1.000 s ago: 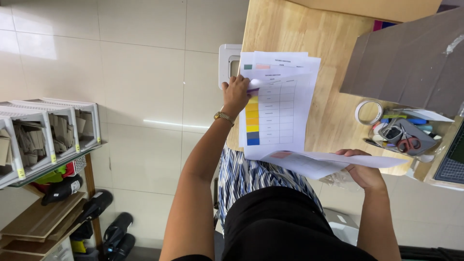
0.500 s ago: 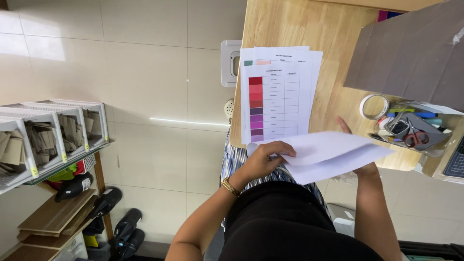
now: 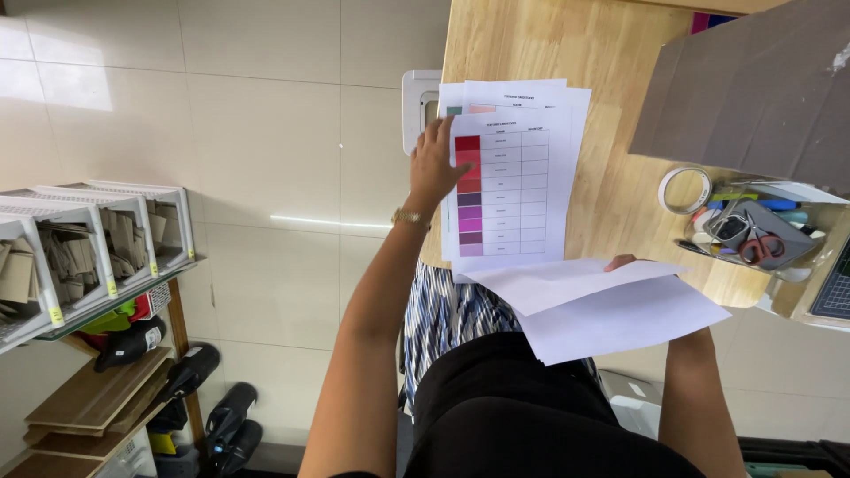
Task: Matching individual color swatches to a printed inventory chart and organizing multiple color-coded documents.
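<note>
A colour chart (image 3: 509, 190) on the table (image 3: 611, 186) is pressed flat by the left hand (image 3: 436, 168); blank sheets (image 3: 611, 305) (two) are grasped by the right hand (image 3: 622, 263).

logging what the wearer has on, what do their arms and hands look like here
Both arms are bare to the frame's lower edge, no sleeves or gloves showing. The left hand has a thin gold-coloured watch or bracelet at the wrist. The right hand is mostly hidden by white paper; no jewellery shows there.
</note>
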